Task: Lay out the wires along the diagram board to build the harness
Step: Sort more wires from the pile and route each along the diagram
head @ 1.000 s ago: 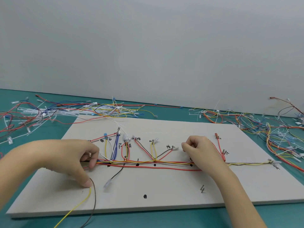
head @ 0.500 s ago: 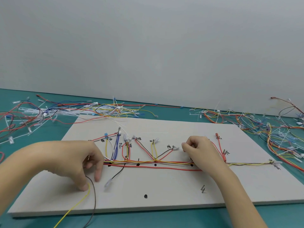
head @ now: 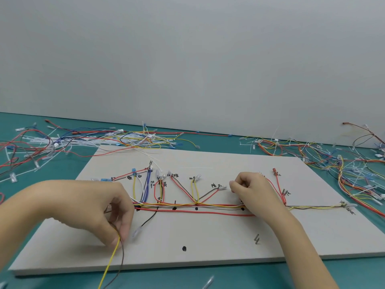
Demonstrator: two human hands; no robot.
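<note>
— Near edge?
— Yellow wire point(head: 110, 261) & brown wire point(head: 121, 259) trailing off diagram board point(head: 208, 243), both pinched by left hand point(head: 100, 207), fingers curled.
— Mid-board?
— Wire bundle point(head: 198, 206) laid L-R along black dots, branches fanning far. Right hand point(head: 253, 189) curled, pressing down on bundle; exact pinch can't tell.
— Farther?
— Loose wires point(head: 83, 140) heaped on teal desk point(head: 62, 167), far L & R.
</note>
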